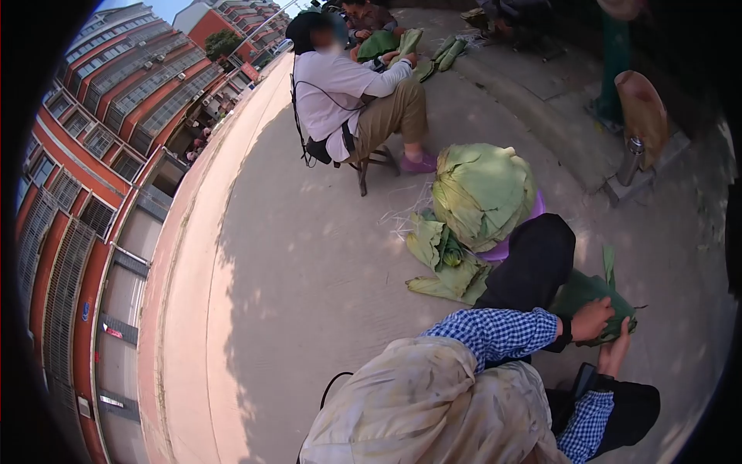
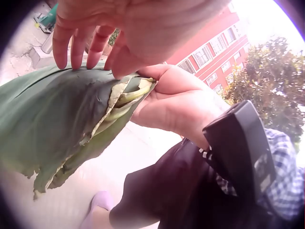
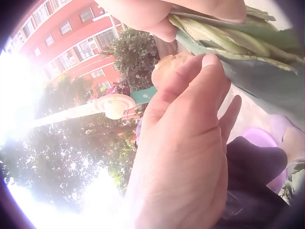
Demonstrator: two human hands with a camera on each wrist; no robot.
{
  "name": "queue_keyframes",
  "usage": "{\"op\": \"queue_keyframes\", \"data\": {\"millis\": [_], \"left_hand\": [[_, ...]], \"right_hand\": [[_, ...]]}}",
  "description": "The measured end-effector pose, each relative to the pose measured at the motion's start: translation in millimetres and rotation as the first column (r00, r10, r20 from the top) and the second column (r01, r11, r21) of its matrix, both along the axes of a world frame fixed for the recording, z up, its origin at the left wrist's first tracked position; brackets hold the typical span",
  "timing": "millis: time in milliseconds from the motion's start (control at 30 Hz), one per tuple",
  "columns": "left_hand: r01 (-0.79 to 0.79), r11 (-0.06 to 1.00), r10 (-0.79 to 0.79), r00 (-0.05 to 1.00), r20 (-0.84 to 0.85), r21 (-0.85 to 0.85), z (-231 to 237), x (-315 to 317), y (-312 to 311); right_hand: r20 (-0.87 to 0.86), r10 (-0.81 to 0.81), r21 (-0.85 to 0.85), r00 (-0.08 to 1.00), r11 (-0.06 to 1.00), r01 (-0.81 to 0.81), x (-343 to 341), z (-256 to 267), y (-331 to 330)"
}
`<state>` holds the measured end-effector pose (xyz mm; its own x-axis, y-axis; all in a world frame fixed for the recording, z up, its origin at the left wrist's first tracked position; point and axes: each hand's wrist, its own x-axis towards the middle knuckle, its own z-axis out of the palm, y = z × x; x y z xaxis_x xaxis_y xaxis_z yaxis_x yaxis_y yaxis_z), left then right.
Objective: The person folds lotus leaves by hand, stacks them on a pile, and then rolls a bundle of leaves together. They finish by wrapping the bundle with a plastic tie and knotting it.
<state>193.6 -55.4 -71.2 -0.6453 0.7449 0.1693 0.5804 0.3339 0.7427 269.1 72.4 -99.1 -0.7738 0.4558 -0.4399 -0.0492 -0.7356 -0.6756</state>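
Observation:
A folded bundle of green leaves (image 1: 595, 298) lies by the knees in the head view, with layered pale stems at its cut edge. My right hand (image 1: 614, 354) grips its near end; in the left wrist view the right hand (image 2: 178, 102) has its thumb along that edge. Over the bundle (image 2: 62, 105), my left hand (image 2: 128, 28) has bent, spread fingers touching the leaf surface. The right wrist view shows the left hand (image 3: 183, 138) beside the stem edge, thumb and fingers close together, while the right hand (image 3: 209, 7) holds the bundle (image 3: 267, 81) from above.
A large leaf-wrapped mound (image 1: 483, 193) sits in a purple basin (image 1: 496, 251), loose leaves (image 1: 444, 263) beside it. A seated person (image 1: 340, 93) handles leaves farther off, near another person. At the right are a green post (image 1: 612, 69) and a metal flask (image 1: 632, 158).

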Motion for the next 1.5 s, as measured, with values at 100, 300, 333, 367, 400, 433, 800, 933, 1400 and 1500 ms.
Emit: {"op": "queue_keyframes", "data": {"millis": [100,300,333,367,400,433,800,933,1400,1500], "left_hand": [[0.006,0.997,-0.002,0.999,-0.048,0.078,10.6,-2.8,0.0],[0.059,0.997,-0.054,0.994,-0.092,0.055,16.0,-7.6,2.6],[0.065,0.997,-0.061,0.994,-0.089,0.043,17.0,-7.9,2.7],[0.066,0.997,-0.061,0.994,-0.088,0.044,17.7,-8.2,2.3],[0.075,0.997,-0.072,0.995,-0.068,0.032,18.3,-8.2,2.1],[0.084,0.996,-0.083,0.995,-0.049,0.021,18.5,-8.0,2.0],[0.072,0.994,-0.071,0.997,-0.012,0.082,12.5,-3.6,4.1],[0.082,0.996,-0.083,0.996,0.035,0.032,13.0,-6.6,1.5],[0.069,0.997,-0.075,0.984,-0.161,-0.046,19.7,-3.7,7.3],[0.108,0.993,-0.117,0.967,-0.228,-0.051,29.4,-1.1,1.6]], "right_hand": [[-0.055,0.003,-0.027,0.998,1.0,-0.005,-0.3,9.0,0.6],[-0.105,0.035,-0.025,0.994,0.999,-0.038,5.8,16.3,-0.5],[-0.116,0.039,-0.026,0.992,0.999,-0.042,7.0,16.0,-0.5],[-0.127,0.043,-0.028,0.991,0.999,-0.047,8.2,15.3,-0.6],[-0.125,0.042,-0.027,0.991,0.999,-0.046,9.7,13.8,0.2],[-0.129,0.055,-0.031,0.99,0.998,-0.059,11.4,11.4,1.5],[-0.138,0.061,-0.11,0.989,0.991,-0.076,17.3,7.1,-8.5],[-0.178,0.105,-0.085,0.978,0.989,-0.122,15.4,0.4,-8.7],[-0.247,0.056,-0.158,0.967,0.983,-0.097,23.8,-1.5,-12.9],[-0.218,-0.005,-0.16,0.976,0.987,-0.031,26.1,11.6,-22.2]]}}
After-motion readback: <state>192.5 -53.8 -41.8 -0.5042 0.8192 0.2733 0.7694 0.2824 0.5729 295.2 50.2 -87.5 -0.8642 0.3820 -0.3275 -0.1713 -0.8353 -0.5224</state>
